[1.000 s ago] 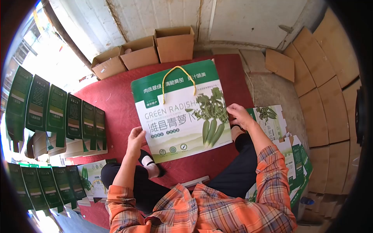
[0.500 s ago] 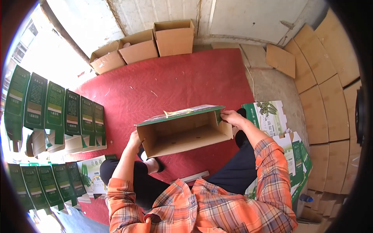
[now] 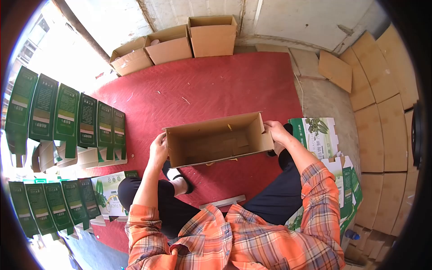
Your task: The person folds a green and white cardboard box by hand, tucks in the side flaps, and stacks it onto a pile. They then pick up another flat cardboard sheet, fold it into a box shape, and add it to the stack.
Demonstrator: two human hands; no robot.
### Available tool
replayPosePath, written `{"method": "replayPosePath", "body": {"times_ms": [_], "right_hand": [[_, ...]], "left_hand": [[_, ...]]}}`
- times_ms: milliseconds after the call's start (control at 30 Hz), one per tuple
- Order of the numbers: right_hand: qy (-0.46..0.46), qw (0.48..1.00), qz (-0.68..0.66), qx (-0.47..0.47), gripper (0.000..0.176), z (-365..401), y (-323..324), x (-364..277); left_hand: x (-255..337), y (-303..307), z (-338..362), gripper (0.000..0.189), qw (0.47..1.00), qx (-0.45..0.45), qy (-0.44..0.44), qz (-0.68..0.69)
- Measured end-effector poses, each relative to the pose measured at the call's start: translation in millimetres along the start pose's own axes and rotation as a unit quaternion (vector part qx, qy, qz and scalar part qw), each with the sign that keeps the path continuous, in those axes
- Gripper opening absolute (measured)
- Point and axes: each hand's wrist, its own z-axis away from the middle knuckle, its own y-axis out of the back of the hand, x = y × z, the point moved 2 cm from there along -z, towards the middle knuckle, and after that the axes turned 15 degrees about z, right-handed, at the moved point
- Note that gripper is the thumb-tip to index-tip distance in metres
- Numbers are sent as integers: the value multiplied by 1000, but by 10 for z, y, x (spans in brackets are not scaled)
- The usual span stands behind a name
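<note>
Over the red mat (image 3: 225,85), the left hand (image 3: 158,149) and the right hand (image 3: 276,132) gripped opposite ends of an open cardboard box (image 3: 211,143).

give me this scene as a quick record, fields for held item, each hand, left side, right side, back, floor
held item: open cardboard box, mouth facing the camera, brown inside
left hand: holding the box's left end
right hand: holding its right end
left side: two rows of green printed boxes
right side: printed cardboard, with stacked brown cardboard beyond
back: three open brown cartons in a row
floor: red mat
</note>
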Motion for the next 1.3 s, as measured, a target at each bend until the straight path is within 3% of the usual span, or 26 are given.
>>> {"method": "replayPosePath", "body": {"times_ms": [67, 167, 300, 433, 500, 567, 633, 667, 733, 800, 867, 1100, 1167, 1300], "right_hand": [[37, 997, 38, 49, 29, 12, -11, -32], [28, 997, 47, 47, 29, 34, -26, -84], [-5, 998, 35, 44, 31, 108, -19, -213], [-31, 999, 5, -14, 36, 228, 57, -290], [12, 996, -26, -85, 40, 337, 186, -373], [-37, 993, -33, -105, 50, 466, 265, -437], [27, 987, 91, -129, 63, 523, 292, -339], [61, 983, 145, -97, 70, 532, 270, -224], [-14, 969, 208, -136, 69, 806, 268, -662], [-56, 960, 234, -141, 70, 807, 231, -649], [79, 940, 328, -60, 75, 666, 200, -504], [191, 950, 246, -35, 93, 606, 84, -450], [69, 980, 147, -117, 95, 604, 102, -526], [39, 985, 76, -150, 84, 385, -20, -380]], "left_hand": [[-5, -50, 34, 37, 995, 19, -96, -26], [-93, -164, 38, 42, 982, 1, -128, -140], [91, -249, 142, 64, 995, -61, -10, -85], [161, -253, 184, 79, 984, -121, -32, -130], [190, -267, 192, 92, 972, -122, -50, -194], [171, -277, 168, 96, 973, -128, -30, -190], [128, -259, 141, 101, 973, -132, -10, -188], [96, -255, 120, 106, 969, -133, -25, -206], [97, -267, 129, 110, 965, -133, -41, -222], [173, -294, 182, 117, 960, -135, -56, -240], [150, -293, 177, 119, 955, -138, -72, -252], [182, -308, 197, 121, 947, -158, -62, -274], [125, -303, 168, 121, 945, -159, -73, -276], [97, -307, 161, 115, 945, -186, -85, -257]]}}
